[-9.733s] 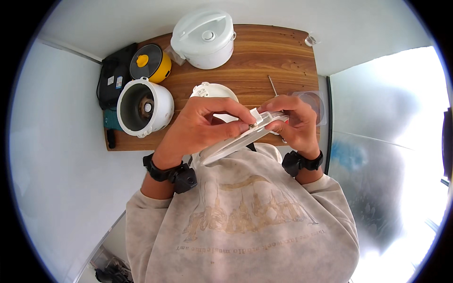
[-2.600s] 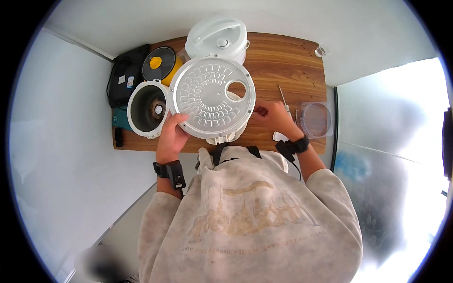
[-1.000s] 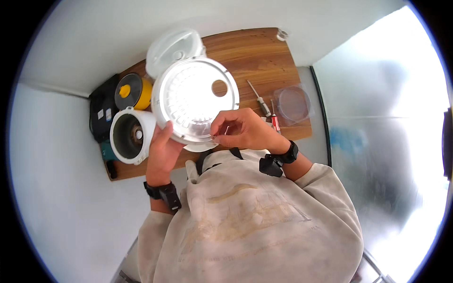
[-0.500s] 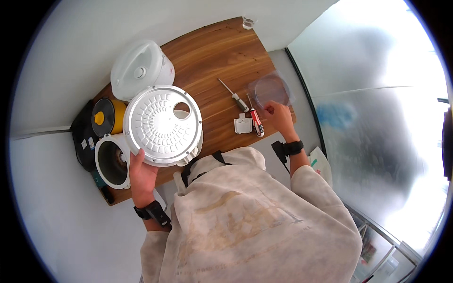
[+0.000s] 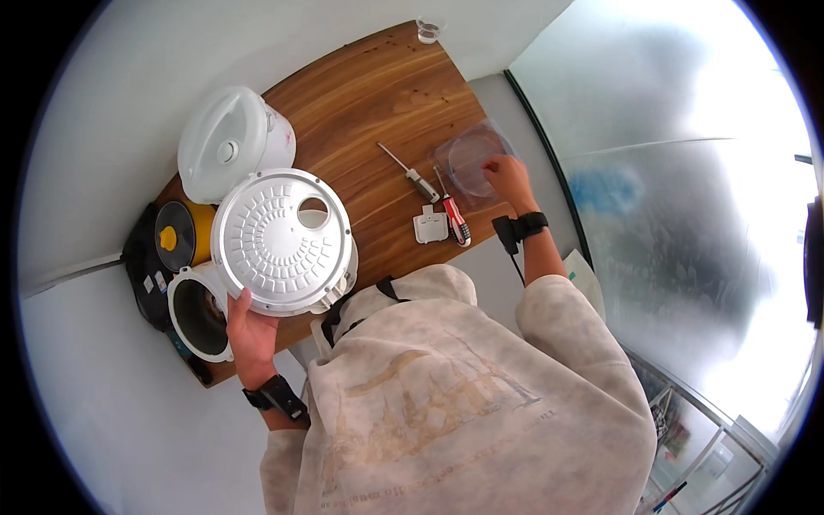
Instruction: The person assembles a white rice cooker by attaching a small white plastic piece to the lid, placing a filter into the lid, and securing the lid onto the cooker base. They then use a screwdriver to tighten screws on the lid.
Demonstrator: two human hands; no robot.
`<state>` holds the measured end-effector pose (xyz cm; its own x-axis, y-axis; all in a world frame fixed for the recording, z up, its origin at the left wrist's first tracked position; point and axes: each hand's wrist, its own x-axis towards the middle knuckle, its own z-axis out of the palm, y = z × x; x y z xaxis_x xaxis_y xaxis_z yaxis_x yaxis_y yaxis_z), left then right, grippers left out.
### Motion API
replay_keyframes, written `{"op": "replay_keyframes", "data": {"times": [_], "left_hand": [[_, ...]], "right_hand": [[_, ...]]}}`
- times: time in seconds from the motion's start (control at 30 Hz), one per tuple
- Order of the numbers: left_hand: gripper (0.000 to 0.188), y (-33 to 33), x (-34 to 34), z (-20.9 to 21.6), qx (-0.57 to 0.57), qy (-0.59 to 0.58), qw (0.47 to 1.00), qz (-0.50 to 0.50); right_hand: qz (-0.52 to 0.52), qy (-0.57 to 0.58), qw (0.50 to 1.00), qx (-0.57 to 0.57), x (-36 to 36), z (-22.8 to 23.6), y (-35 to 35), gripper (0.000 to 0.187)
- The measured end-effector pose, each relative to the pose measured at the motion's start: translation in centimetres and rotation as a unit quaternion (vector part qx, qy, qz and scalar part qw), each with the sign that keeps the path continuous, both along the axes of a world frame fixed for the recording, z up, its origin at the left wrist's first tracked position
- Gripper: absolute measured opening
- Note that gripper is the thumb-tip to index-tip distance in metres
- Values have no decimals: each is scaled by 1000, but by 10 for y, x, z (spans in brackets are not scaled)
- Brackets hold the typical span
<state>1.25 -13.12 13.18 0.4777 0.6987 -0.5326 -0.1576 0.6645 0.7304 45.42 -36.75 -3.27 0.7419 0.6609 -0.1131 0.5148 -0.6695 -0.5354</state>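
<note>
My left hand (image 5: 251, 339) grips the near edge of a round silver lid (image 5: 283, 257), its thumb on the ridged face. The lid has an oval hole at its upper right and is tilted toward me, with white plastic parts showing behind its right edge. Over a shallow clear plastic container (image 5: 463, 172) hovers my right hand (image 5: 508, 182), fingertips pinched together; anything between them is too small to make out. Beside it on the table lie a red-and-black-handled screwdriver (image 5: 456, 221), a grey-handled screwdriver (image 5: 421, 184) and a small white plastic cover (image 5: 431, 226).
A white rice cooker body (image 5: 232, 142) stands at the table's far left. In front of it are a yellow-and-black round object (image 5: 178, 237), a black case (image 5: 142, 266) and an open white pot housing (image 5: 202, 313). A small clear cup (image 5: 427, 33) sits at the far edge.
My right hand has moved farther forward over the clear container, fingers still pinched. My left hand keeps hold of the silver lid. The whole view has shifted slightly.
</note>
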Motion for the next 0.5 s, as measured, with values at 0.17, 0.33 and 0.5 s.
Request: {"op": "replay_keyframes", "data": {"times": [0.17,0.33,0.5], "left_hand": [[67,1,0,0,-5,2,1000,-6],[61,1,0,0,-9,-13,1000,-11],[65,3,2,0,-1,4,1000,-17]], "right_hand": [[-9,7,1000,9,4,-4,0,14],[-9,59,998,11,0,6,-2,16],[-73,43,995,58,6,8,-13,17]]}}
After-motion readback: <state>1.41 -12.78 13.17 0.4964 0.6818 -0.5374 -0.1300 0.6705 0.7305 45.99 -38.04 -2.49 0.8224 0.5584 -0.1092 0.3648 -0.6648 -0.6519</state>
